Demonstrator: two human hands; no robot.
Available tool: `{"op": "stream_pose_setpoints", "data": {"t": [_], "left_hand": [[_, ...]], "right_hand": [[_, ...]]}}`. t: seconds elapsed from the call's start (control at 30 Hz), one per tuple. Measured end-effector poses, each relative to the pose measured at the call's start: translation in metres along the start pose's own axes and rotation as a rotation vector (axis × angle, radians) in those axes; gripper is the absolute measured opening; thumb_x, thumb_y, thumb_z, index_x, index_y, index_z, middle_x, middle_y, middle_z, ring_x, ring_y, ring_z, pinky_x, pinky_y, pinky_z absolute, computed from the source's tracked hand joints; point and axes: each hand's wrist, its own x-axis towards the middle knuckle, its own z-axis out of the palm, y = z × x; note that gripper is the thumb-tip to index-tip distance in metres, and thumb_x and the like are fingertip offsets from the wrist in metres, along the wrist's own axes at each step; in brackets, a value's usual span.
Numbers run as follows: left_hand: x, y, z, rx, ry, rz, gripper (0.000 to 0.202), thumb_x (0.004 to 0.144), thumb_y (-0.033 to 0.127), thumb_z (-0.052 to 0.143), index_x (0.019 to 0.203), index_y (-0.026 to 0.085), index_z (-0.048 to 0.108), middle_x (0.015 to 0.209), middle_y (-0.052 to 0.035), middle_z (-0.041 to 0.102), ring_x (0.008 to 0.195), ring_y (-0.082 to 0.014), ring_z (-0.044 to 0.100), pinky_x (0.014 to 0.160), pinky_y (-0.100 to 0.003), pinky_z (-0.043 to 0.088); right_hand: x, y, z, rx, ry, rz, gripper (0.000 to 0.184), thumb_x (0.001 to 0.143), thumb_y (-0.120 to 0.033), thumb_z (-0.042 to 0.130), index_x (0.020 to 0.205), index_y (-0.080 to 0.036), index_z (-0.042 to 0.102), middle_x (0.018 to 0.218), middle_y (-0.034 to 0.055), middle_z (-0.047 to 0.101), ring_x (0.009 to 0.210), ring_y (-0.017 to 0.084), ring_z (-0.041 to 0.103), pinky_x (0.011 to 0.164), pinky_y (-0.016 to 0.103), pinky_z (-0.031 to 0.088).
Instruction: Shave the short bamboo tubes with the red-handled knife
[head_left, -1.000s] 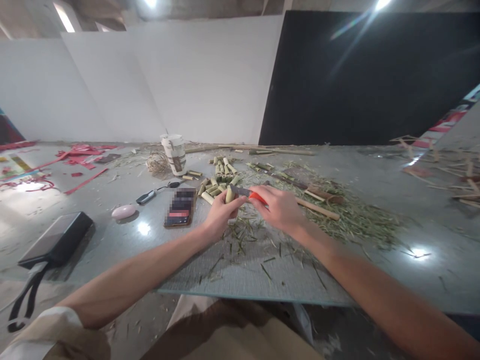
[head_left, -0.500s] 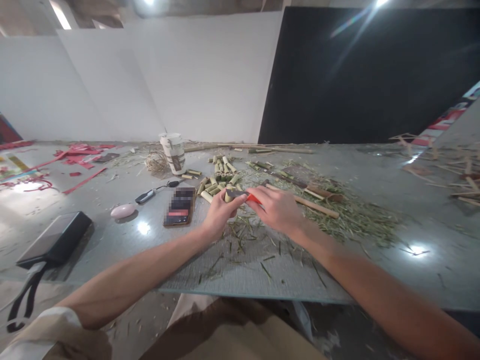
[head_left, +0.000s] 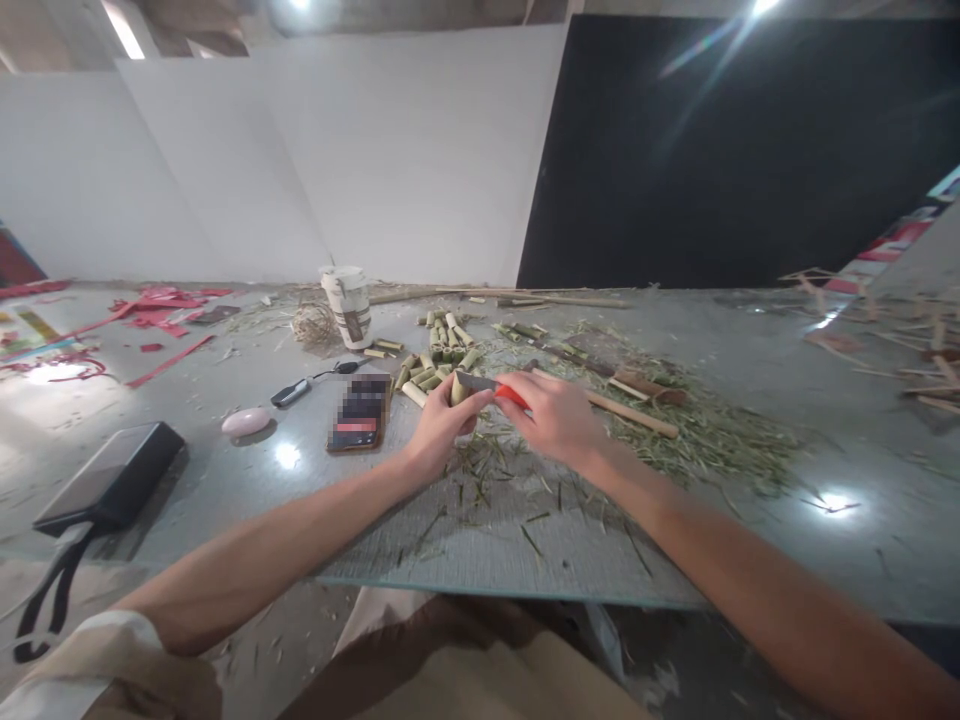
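Observation:
My left hand is closed around a short piece of bamboo, its pale end poking up past the fingers. In my right hand is a knife with a red handle. Its grey blade lies against the upper part of the bamboo piece, and my left thumb reaches toward the blade's base. Just beyond my left hand lies a heap of cut bamboo pieces. Green shavings are scattered on the table below both hands.
A phone, a pink oval object and a black box with a strap lie left. Behind stands a paper cup. Rightward are a wooden stick and piled shavings. The glass table edge runs close to my body.
The knife blade has tilted and shifted slightly on the bamboo piece, and more of the piece's end shows. My right hand has moved a little; the left hand stays nearly in place.

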Motion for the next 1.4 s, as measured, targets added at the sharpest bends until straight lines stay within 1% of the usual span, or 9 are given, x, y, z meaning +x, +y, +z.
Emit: {"op": "stream_pose_setpoints", "data": {"t": [0.17, 0.3, 0.53, 0.7, 0.87, 1.03, 1.13, 1.27, 1.4], "left_hand": [[-0.002, 0.000, 0.002, 0.000, 0.005, -0.044, 0.039, 0.079, 0.038, 0.084, 0.082, 0.019, 0.051, 0.065, 0.0069, 0.041, 0.053, -0.0053, 0.032, 0.048, -0.023, 0.023], [-0.001, 0.002, 0.002, 0.000, -0.029, -0.023, 0.041, 0.082, 0.041, 0.081, 0.078, 0.019, 0.046, 0.065, 0.0078, 0.036, 0.052, -0.0051, 0.028, 0.049, -0.023, 0.020], [-0.001, 0.000, 0.000, -0.017, 0.032, -0.034, 0.049, 0.082, 0.049, 0.080, 0.072, 0.021, 0.042, 0.059, 0.0094, 0.029, 0.050, -0.0056, 0.023, 0.048, -0.022, 0.019], [0.001, -0.001, -0.003, -0.077, -0.007, -0.045, 0.044, 0.086, 0.044, 0.076, 0.072, 0.020, 0.042, 0.062, 0.0074, 0.033, 0.051, -0.0062, 0.026, 0.048, -0.021, 0.020], [0.002, 0.002, 0.000, -0.188, -0.089, -0.099, 0.015, 0.093, 0.035, 0.055, 0.094, 0.020, 0.056, 0.069, 0.0024, 0.048, 0.056, -0.0104, 0.040, 0.051, -0.022, 0.029], [0.002, 0.002, 0.004, -0.262, -0.094, -0.116, 0.026, 0.090, 0.025, 0.055, 0.114, 0.019, 0.059, 0.082, -0.0022, 0.059, 0.063, -0.0121, 0.051, 0.060, -0.024, 0.039], [0.001, 0.001, 0.005, -0.294, -0.079, -0.124, 0.027, 0.093, 0.030, 0.060, 0.118, 0.020, 0.059, 0.084, -0.0033, 0.062, 0.064, -0.0124, 0.052, 0.061, -0.025, 0.040], [0.000, 0.001, 0.004, -0.315, -0.080, -0.161, 0.023, 0.092, 0.035, 0.066, 0.109, 0.022, 0.057, 0.074, 0.0011, 0.054, 0.058, -0.0099, 0.044, 0.055, -0.022, 0.033], [0.000, 0.001, 0.004, -0.320, -0.086, -0.149, 0.022, 0.082, 0.022, 0.073, 0.095, 0.021, 0.056, 0.075, 0.0029, 0.050, 0.061, -0.0081, 0.042, 0.055, -0.020, 0.030]], "right_hand": [[0.000, 0.000, 0.001, 0.043, -0.071, -0.059, 0.029, 0.104, -0.035, 0.048, 0.119, -0.019, 0.068, 0.114, 0.0078, 0.077, 0.087, 0.020, 0.072, 0.066, 0.032, 0.048], [-0.001, -0.003, 0.000, 0.029, -0.077, -0.047, 0.029, 0.105, -0.037, 0.048, 0.116, -0.019, 0.068, 0.112, 0.0076, 0.077, 0.085, 0.021, 0.071, 0.065, 0.033, 0.047], [-0.001, -0.015, -0.001, -0.035, -0.019, 0.042, 0.035, 0.108, -0.040, 0.042, 0.125, -0.020, 0.065, 0.113, 0.0091, 0.077, 0.087, 0.023, 0.070, 0.065, 0.035, 0.045], [0.001, -0.004, -0.002, -0.050, 0.037, 0.144, 0.035, 0.107, -0.042, 0.043, 0.121, -0.021, 0.067, 0.110, 0.0083, 0.077, 0.083, 0.023, 0.071, 0.061, 0.035, 0.041], [0.002, 0.017, 0.003, -0.027, 0.061, 0.225, 0.032, 0.104, -0.045, 0.049, 0.112, -0.022, 0.070, 0.100, 0.0070, 0.079, 0.078, 0.023, 0.071, 0.060, 0.033, 0.040], [0.002, 0.024, 0.008, 0.018, 0.037, 0.240, 0.033, 0.104, -0.046, 0.049, 0.110, -0.023, 0.071, 0.095, 0.0060, 0.079, 0.078, 0.023, 0.071, 0.063, 0.033, 0.041], [0.002, 0.022, 0.008, 0.042, 0.030, 0.224, 0.033, 0.104, -0.045, 0.048, 0.112, -0.023, 0.070, 0.099, 0.0061, 0.079, 0.081, 0.023, 0.071, 0.065, 0.032, 0.043], [0.001, 0.021, 0.007, 0.064, 0.011, 0.187, 0.032, 0.104, -0.045, 0.047, 0.113, -0.024, 0.069, 0.095, 0.0052, 0.078, 0.079, 0.021, 0.070, 0.065, 0.032, 0.044], [0.001, 0.022, 0.005, 0.074, -0.031, 0.123, 0.033, 0.103, -0.046, 0.048, 0.115, -0.023, 0.069, 0.097, 0.0062, 0.078, 0.080, 0.022, 0.070, 0.065, 0.032, 0.045]]}}
